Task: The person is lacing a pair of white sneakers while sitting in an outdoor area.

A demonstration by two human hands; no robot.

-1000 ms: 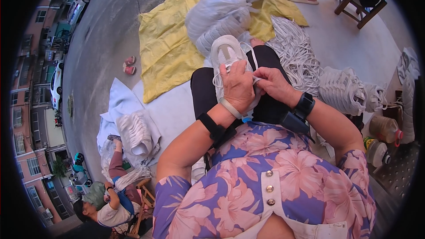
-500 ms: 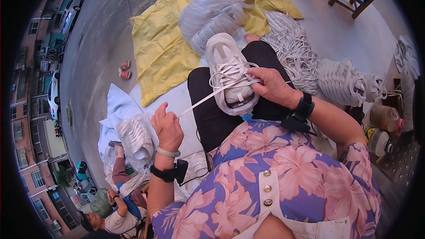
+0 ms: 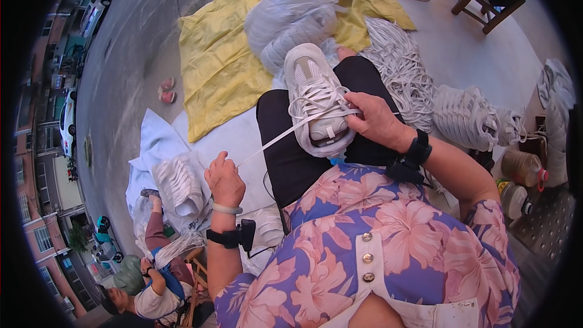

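Observation:
A white and beige sneaker point(image 3: 310, 73) rests across my lap on black trousers, toe pointing away from me. Criss-crossed lace runs over its tongue. From the shoe a white shoelace point(image 3: 276, 138) stretches taut toward my left hand point(image 3: 226, 181), which is closed on its end, out to the left of my knee. My right hand point(image 3: 378, 120) pinches lace at the right side of the shoe's opening, thumb and forefinger together. Parts of the lace are hidden under the right fingers.
Beyond my knees, bagged shoes point(image 3: 297, 6) lie on a yellow sheet point(image 3: 225, 48). A heap of white laces point(image 3: 401, 67) and a row of sneakers point(image 3: 464, 118) are at right, near plastic bottles point(image 3: 522, 164). Left are stacked white shoe pieces point(image 3: 179, 185) and a seated person point(image 3: 155, 288).
My left hand has shifted slightly down and left, keeping the lace stretched. My right hand stays at the shoe's opening. The surroundings have shifted slightly in view.

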